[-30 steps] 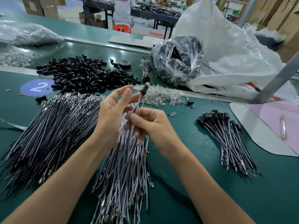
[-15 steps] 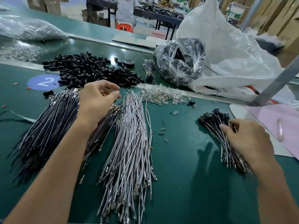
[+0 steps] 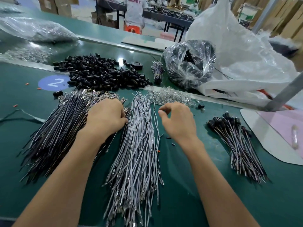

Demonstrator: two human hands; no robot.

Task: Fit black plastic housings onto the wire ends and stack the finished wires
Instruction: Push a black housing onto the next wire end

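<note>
Two hands flank fanned grey wire bundle (image 3: 137, 145): my left hand (image 3: 106, 117) on thin black wires (image 3: 57, 131), grip unclear; right hand (image 3: 178, 120) slack, empty.

Only two arms of the person show, both bare along their whole visible length. The left forearm (image 3: 65, 177) fills the lower left of the frame and narrows to a slim wrist and the left hand (image 3: 106, 117), seen from its back. The right forearm (image 3: 216, 185), in the lower right, is likewise uncovered; on the right hand (image 3: 177, 120) a short, plain thumbnail (image 3: 161, 112) shows near the frame's middle.
</note>
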